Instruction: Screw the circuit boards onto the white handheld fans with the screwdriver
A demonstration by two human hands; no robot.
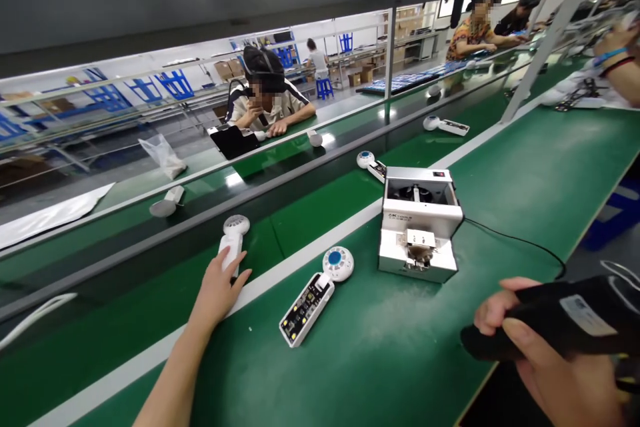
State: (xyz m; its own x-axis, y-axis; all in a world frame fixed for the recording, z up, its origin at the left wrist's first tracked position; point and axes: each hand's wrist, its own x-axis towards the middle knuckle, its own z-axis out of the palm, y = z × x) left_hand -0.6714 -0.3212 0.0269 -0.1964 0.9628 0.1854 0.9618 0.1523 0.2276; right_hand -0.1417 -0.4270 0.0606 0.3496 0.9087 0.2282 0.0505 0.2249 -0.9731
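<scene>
Head view: the left hand (219, 288), at eight o'clock, touches a white device (233, 240), fingers spread apart; the right hand (545, 363), at four, clamps a black object (543, 313); an opened device (309, 305) lies at six.

White device (231, 242) in smooth plastic, satin metal machine (421, 219), glossy belt (300, 215)

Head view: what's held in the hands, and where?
Right hand holds a black object near its rounded end; left hand touches a white device on its handle, grip unclear.
</scene>
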